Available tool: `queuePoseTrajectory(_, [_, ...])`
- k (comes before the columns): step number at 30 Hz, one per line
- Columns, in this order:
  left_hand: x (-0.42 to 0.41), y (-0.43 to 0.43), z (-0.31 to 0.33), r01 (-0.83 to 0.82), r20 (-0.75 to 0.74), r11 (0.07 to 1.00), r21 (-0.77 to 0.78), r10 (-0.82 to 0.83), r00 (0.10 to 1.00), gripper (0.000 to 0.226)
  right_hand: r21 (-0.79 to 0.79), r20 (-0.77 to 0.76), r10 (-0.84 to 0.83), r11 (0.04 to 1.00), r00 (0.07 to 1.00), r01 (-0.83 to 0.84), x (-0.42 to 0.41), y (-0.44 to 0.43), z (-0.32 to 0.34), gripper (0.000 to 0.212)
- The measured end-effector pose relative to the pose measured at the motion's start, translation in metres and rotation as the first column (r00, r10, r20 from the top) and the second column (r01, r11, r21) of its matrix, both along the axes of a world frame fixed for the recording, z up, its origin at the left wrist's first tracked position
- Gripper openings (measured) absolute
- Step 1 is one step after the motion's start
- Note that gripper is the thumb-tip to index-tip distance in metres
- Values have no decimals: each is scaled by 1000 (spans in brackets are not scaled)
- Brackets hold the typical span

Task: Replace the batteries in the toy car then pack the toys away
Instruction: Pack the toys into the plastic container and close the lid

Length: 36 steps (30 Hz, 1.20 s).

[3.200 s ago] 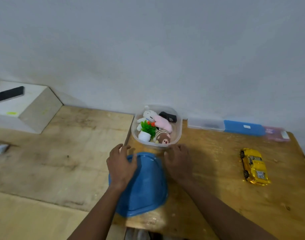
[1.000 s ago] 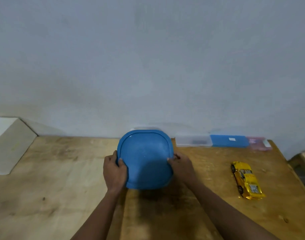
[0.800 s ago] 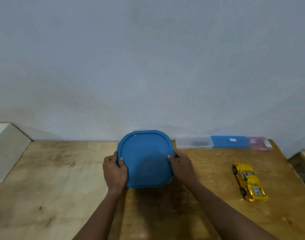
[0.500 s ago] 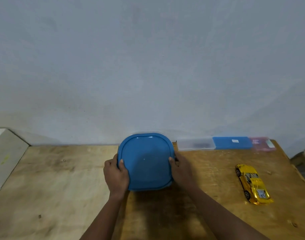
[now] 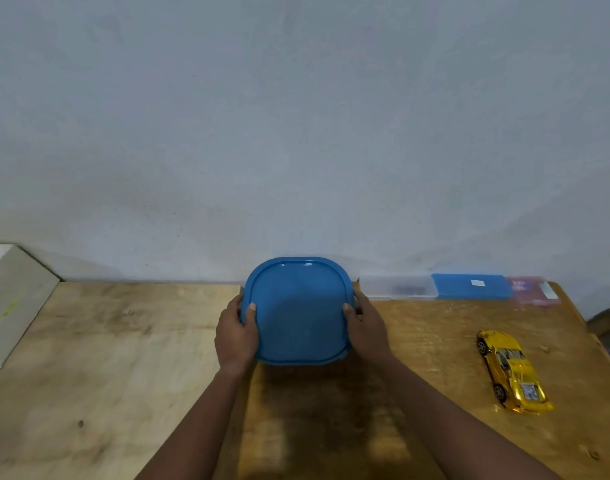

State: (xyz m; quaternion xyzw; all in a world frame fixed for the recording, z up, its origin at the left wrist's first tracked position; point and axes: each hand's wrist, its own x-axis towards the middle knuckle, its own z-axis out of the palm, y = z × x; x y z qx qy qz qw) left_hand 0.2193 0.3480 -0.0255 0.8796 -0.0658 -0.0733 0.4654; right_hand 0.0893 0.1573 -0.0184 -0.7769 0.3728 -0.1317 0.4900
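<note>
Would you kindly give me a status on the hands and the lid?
Left hand and right hand grip the blue lid at its sides. Yellow car lies apart on the table, to the right.

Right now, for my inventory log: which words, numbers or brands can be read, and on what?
No text is legible.
The white sticker on the flat blue plastic case: too small.
Print on the pink plastic case: blurred.
Markings on the yellow toy car: blurred.
On the rounded blue plastic lid: none shows.

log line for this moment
left hand: grips blue lid | right hand: grips blue lid | yellow toy car: on wooden table
</note>
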Motion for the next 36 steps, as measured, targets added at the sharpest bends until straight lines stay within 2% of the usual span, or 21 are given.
queuePoseTrajectory(6, [6,-2,6,24,-45,999,-38,-25,999,41,44,-18,-32,999,999,33,5,-2,2,44])
queuePoseTrajectory(11, [17,-10,8,24,-79,999,-20,-26,997,34,87,-74,-120,988,990,126,21,-5,2,40])
queuePoseTrajectory(15, [24,-14,-2,-41,-170,999,-36,34,985,36,206,-82,-248,943,965,260,33,-6,3,32])
queuePoseTrajectory(18, [26,-14,-10,-109,-262,992,-71,86,961,46,264,-79,-301,913,950,311,36,-6,-4,34])
queuePoseTrajectory(20, [27,-15,-12,-129,-301,986,-107,92,949,52,285,-82,-310,903,947,321,36,-7,-8,38])
queuePoseTrajectory(24, [29,-17,-6,-116,-354,979,-165,51,934,47,320,-53,-322,891,945,322,34,-9,-13,36])
queuePoseTrajectory(29, [27,-19,-3,-106,-347,977,-186,36,937,44,343,-20,-329,885,944,316,34,-9,-17,35])
queuePoseTrajectory(36, [32,-20,-1,-92,-381,972,-217,3,925,41,296,-28,-269,917,963,266,36,-12,-7,31])
